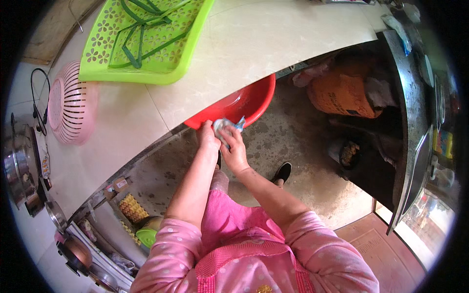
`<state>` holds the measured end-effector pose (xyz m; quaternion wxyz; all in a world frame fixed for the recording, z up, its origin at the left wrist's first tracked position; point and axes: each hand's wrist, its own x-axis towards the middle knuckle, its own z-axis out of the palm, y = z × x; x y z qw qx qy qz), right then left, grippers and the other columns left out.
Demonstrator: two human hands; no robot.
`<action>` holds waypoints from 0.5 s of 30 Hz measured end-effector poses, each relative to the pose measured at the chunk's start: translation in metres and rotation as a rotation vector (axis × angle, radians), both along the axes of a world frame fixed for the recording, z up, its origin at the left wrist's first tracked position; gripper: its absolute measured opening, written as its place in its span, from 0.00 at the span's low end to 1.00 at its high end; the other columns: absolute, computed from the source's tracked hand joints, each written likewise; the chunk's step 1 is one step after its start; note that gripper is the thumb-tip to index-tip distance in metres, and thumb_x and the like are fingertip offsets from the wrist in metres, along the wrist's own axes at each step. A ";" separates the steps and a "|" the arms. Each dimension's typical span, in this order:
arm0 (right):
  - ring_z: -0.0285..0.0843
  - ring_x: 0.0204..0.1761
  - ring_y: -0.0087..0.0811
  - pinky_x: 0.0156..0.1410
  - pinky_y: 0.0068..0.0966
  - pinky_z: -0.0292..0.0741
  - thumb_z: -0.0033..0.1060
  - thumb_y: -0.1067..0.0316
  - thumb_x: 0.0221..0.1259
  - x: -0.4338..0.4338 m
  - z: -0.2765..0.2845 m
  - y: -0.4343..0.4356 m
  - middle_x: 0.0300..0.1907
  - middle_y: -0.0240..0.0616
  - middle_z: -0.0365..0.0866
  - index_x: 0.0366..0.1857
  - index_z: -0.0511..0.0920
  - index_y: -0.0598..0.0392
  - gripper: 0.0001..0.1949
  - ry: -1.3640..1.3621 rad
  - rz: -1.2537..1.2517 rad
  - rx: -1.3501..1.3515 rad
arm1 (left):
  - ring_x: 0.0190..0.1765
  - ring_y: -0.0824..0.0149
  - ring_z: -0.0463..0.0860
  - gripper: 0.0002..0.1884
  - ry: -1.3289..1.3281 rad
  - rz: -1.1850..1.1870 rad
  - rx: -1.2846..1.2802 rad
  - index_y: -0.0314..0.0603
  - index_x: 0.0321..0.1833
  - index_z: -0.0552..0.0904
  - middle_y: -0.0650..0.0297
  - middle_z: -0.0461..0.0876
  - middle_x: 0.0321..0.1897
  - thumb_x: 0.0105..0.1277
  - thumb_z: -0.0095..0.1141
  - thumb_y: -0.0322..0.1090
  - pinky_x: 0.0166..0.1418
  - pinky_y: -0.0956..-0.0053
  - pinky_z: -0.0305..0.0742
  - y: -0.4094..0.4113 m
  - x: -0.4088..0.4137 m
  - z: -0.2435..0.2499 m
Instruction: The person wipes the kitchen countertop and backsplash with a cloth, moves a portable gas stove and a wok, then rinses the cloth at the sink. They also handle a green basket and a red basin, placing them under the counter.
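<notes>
Both my hands come together in front of the counter edge, above the near rim of a red plastic basin point(256, 106). My right hand point(234, 152) grips a crumpled white-and-blue cloth or wrapper point(221, 126); motion blur leaves its exact kind unclear. My left hand point(208, 137) is curled right beside it, at the basin's rim. Whether the left fingers hold the rim, the crumpled thing or nothing is hidden. The counter covers the far side of the basin. On the counter, a green plastic basket point(146, 77) with flower-shaped holes holds long green leaves point(141, 44).
A pink slotted basket point(69, 106) lies tipped on the pale counter point(263, 40). At right stand a dark stove-like counter point(401, 110) and an orange sack point(339, 93). Egg trays point(132, 208) and a green lid point(147, 237) sit low at left. The concrete floor point(256, 146) has dark patches.
</notes>
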<state>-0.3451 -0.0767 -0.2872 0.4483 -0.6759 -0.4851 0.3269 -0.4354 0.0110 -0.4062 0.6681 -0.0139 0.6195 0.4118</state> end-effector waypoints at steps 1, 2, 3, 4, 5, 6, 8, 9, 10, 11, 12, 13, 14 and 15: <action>0.73 0.58 0.43 0.63 0.33 0.70 0.58 0.78 0.51 0.004 -0.002 -0.013 0.57 0.44 0.72 0.50 0.80 0.57 0.19 0.151 0.035 -0.047 | 0.38 0.61 0.81 0.06 -0.080 0.018 -0.027 0.39 0.37 0.76 0.62 0.80 0.35 0.56 0.53 0.26 0.41 0.62 0.80 -0.010 -0.003 0.001; 0.74 0.57 0.40 0.62 0.31 0.70 0.57 0.77 0.51 0.014 -0.002 -0.030 0.56 0.42 0.73 0.48 0.81 0.57 0.18 0.359 0.038 -0.139 | 0.40 0.61 0.81 0.08 -0.034 0.054 -0.006 0.39 0.38 0.76 0.61 0.80 0.37 0.56 0.53 0.26 0.44 0.61 0.80 -0.026 0.001 0.001; 0.74 0.56 0.37 0.61 0.29 0.70 0.56 0.77 0.51 0.028 0.002 -0.049 0.55 0.39 0.74 0.47 0.81 0.58 0.17 0.569 0.025 -0.227 | 0.42 0.60 0.81 0.09 0.010 0.076 0.014 0.38 0.40 0.76 0.60 0.80 0.39 0.55 0.53 0.26 0.46 0.60 0.80 -0.041 0.016 0.032; 0.74 0.55 0.35 0.62 0.28 0.69 0.54 0.76 0.51 0.047 0.006 -0.068 0.52 0.37 0.76 0.44 0.82 0.58 0.15 0.595 0.033 -0.283 | 0.47 0.58 0.81 0.13 -0.054 0.036 0.012 0.38 0.45 0.76 0.58 0.79 0.43 0.55 0.53 0.26 0.52 0.59 0.79 -0.051 0.027 0.070; 0.75 0.55 0.36 0.62 0.29 0.69 0.53 0.76 0.51 0.065 0.018 -0.086 0.49 0.41 0.78 0.39 0.82 0.58 0.12 0.567 0.091 -0.214 | 0.52 0.55 0.80 0.19 -0.055 -0.017 0.044 0.39 0.53 0.74 0.57 0.78 0.49 0.55 0.52 0.25 0.56 0.54 0.78 -0.071 0.013 0.049; 0.74 0.55 0.35 0.63 0.30 0.68 0.52 0.75 0.51 0.086 0.016 -0.109 0.49 0.40 0.78 0.38 0.83 0.58 0.12 0.544 0.084 -0.233 | 0.56 0.53 0.78 0.21 -0.102 -0.006 0.056 0.40 0.56 0.73 0.56 0.77 0.53 0.56 0.51 0.25 0.58 0.49 0.76 -0.084 0.021 0.073; 0.74 0.54 0.32 0.62 0.29 0.68 0.49 0.76 0.53 0.127 0.022 -0.153 0.47 0.37 0.78 0.35 0.83 0.57 0.11 0.590 -0.054 -0.308 | 0.61 0.51 0.75 0.24 -0.125 -0.016 0.045 0.42 0.60 0.71 0.56 0.75 0.57 0.58 0.50 0.25 0.61 0.42 0.73 -0.112 0.030 0.111; 0.74 0.54 0.32 0.61 0.28 0.68 0.49 0.77 0.53 0.148 0.031 -0.171 0.47 0.35 0.78 0.34 0.83 0.57 0.11 0.600 -0.125 -0.336 | 0.62 0.51 0.75 0.25 -0.102 -0.035 0.017 0.44 0.61 0.70 0.56 0.75 0.58 0.57 0.50 0.25 0.61 0.41 0.72 -0.128 0.027 0.116; 0.74 0.52 0.30 0.59 0.26 0.70 0.49 0.77 0.52 0.165 0.048 -0.183 0.46 0.34 0.78 0.33 0.83 0.57 0.10 0.714 -0.240 -0.403 | 0.62 0.50 0.74 0.26 -0.078 -0.052 -0.013 0.45 0.63 0.70 0.56 0.74 0.58 0.57 0.49 0.24 0.61 0.39 0.72 -0.143 0.025 0.118; 0.74 0.52 0.29 0.57 0.25 0.71 0.50 0.76 0.54 0.183 0.057 -0.197 0.45 0.34 0.78 0.32 0.83 0.56 0.09 0.770 -0.331 -0.425 | 0.60 0.52 0.75 0.26 -0.073 -0.065 -0.013 0.46 0.61 0.70 0.57 0.75 0.57 0.57 0.50 0.24 0.60 0.39 0.72 -0.157 0.023 0.120; 0.75 0.47 0.26 0.52 0.23 0.72 0.51 0.74 0.55 0.195 0.064 -0.211 0.42 0.32 0.79 0.32 0.82 0.55 0.08 0.729 -0.359 -0.316 | 0.59 0.53 0.76 0.25 -0.067 -0.083 -0.016 0.46 0.60 0.71 0.58 0.75 0.55 0.56 0.51 0.24 0.58 0.39 0.73 -0.172 0.020 0.121; 0.76 0.42 0.23 0.46 0.21 0.73 0.51 0.73 0.57 0.206 0.071 -0.222 0.40 0.30 0.79 0.33 0.82 0.54 0.07 0.687 -0.380 -0.216 | 0.57 0.54 0.77 0.25 -0.057 -0.094 -0.025 0.47 0.59 0.72 0.59 0.76 0.53 0.55 0.52 0.23 0.57 0.39 0.74 -0.185 0.020 0.125; 0.74 0.37 0.20 0.41 0.19 0.71 0.51 0.72 0.58 0.220 0.078 -0.230 0.37 0.28 0.79 0.34 0.81 0.52 0.07 0.716 -0.401 -0.222 | 0.52 0.55 0.80 0.24 -0.033 -0.126 -0.014 0.47 0.57 0.73 0.60 0.77 0.50 0.55 0.53 0.23 0.52 0.44 0.79 -0.197 0.021 0.128; 0.72 0.31 0.17 0.35 0.17 0.69 0.51 0.70 0.59 0.231 0.089 -0.236 0.35 0.26 0.79 0.35 0.81 0.51 0.06 0.748 -0.423 -0.236 | 0.50 0.56 0.81 0.23 0.030 -0.168 -0.026 0.47 0.56 0.73 0.61 0.78 0.48 0.56 0.53 0.23 0.50 0.46 0.80 -0.209 0.024 0.134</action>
